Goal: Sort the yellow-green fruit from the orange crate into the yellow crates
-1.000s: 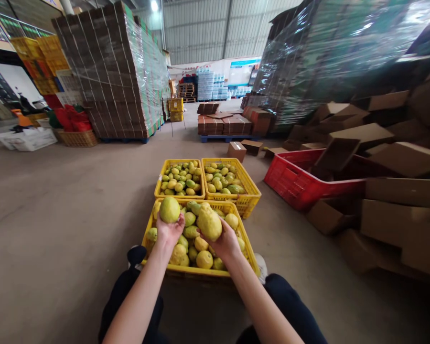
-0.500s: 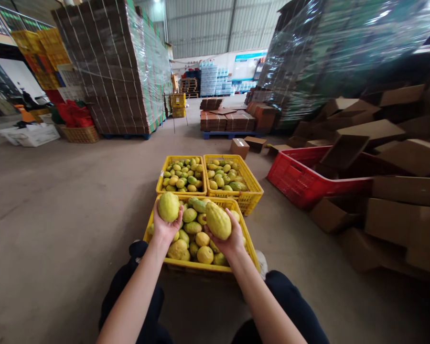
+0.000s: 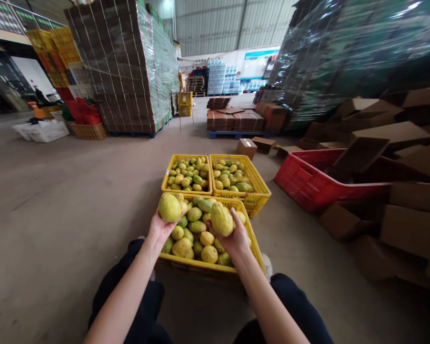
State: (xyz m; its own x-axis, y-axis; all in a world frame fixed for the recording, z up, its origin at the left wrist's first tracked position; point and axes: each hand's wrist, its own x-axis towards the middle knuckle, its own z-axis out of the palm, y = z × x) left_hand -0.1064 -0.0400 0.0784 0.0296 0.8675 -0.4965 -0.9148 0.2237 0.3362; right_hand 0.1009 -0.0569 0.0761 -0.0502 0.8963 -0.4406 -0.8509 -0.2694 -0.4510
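My left hand (image 3: 162, 228) holds a rounded yellow-green citron (image 3: 169, 207) above the left rim of the nearest yellow crate (image 3: 200, 265). In my right hand (image 3: 235, 237) is a bumpier yellow citron (image 3: 222, 220), its narrower end tipped up and away from the palm. Both hands are closed around their fruit from below and stand apart. Beneath them the crate is filled with citrons (image 3: 197, 226), some green and some yellow, smooth or knobbly. My hands and the held fruit hide part of that pile.
Behind it stand two more yellow crates, left (image 3: 187, 193) and right (image 3: 260, 191), both with citrons. A red crate (image 3: 301, 186) and a heap of cardboard boxes (image 3: 412, 224) lie at right. Wrapped carton stacks (image 3: 118, 71) and a blue pallet (image 3: 232, 134) are farther back.
The citron in my right hand has turned, so its end now points more toward me. My left hand has shifted slightly left relative to the crate with its citron. The view has swung slightly left.
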